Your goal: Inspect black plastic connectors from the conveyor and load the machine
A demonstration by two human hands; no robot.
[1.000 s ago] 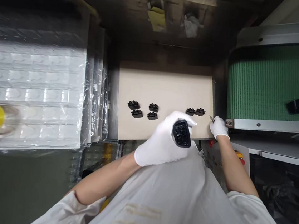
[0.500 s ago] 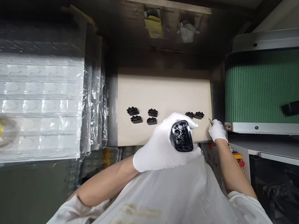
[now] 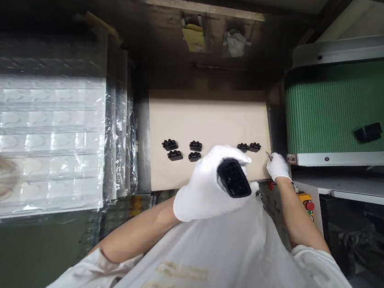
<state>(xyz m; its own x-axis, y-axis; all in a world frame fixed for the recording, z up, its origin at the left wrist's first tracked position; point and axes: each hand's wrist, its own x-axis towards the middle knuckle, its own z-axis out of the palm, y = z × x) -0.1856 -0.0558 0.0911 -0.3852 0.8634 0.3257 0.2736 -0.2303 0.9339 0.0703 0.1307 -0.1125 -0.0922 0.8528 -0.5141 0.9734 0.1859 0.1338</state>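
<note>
While the black part [image 3: 234, 179] rests wrapped in the left grip [image 3: 204, 187] by the tabletop's [image 3: 212, 116] near edge, a slackened hold could drop it; the right grip [image 3: 279, 168] pinches a pointed tool [image 3: 268, 156] (only its tip shows), and moving room opens between the left pieces [image 3: 196, 146] and right pair [image 3: 255, 147].

Clear trays [image 3: 50, 138] stacked at left; green conveyor belt [image 3: 324, 108] at right, with a red button [image 3: 309, 206] on a yellow box [image 3: 303, 199] below
</note>
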